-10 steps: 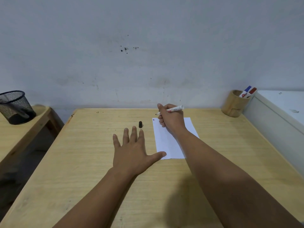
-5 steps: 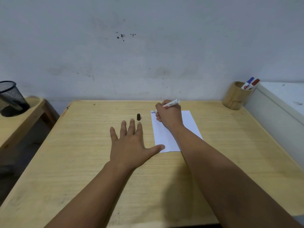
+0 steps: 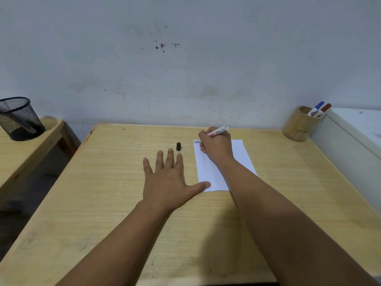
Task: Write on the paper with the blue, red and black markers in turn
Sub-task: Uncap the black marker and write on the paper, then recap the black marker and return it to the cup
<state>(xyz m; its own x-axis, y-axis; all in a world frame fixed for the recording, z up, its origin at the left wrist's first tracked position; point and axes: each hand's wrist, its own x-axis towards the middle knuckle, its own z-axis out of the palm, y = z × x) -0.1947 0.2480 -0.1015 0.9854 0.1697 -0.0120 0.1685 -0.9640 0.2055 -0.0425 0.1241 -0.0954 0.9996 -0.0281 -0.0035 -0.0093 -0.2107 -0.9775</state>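
Observation:
A white sheet of paper (image 3: 241,155) lies on the wooden desk (image 3: 103,203), with small blue and red marks at its top left corner. My right hand (image 3: 216,147) grips a white-barrelled marker (image 3: 219,130), its tip down at that corner. A black cap (image 3: 178,146) stands on the desk just left of the paper. My left hand (image 3: 169,180) lies flat, fingers spread, with the thumb tip pressing the paper's lower left corner. The blue marker (image 3: 316,107) and red marker (image 3: 324,109) stand in a wooden cup (image 3: 299,125) at the far right.
A black mesh pen holder (image 3: 19,118) sits on a lower wooden table at the left. A white cabinet (image 3: 354,137) flanks the desk on the right. A grey wall rises directly behind the desk.
My right hand lowered the marker tip to the paper's top left corner. The left hand has stayed flat on the desk. The view shifted slightly.

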